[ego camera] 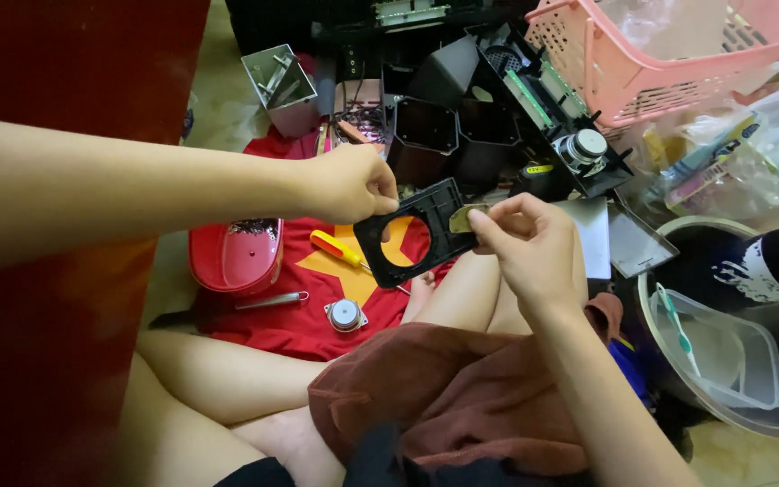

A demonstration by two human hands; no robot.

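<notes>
Floor's packed: one pink basket (669,54) at the far right corner, one red tub (234,255) at the red cloth's (299,316) left edge. Over the lap, left hand (349,183) pinches one black plate (416,230); right hand (525,239) fingers grip its small brass tab (463,217).

Screwdriver (339,249) lies on cloth (308,316), right of tub (234,257); basket (651,54) behind.

A pale floor (218,108) shows at the far left. A dark red surface (65,63), perhaps furniture, fills the left side.
</notes>
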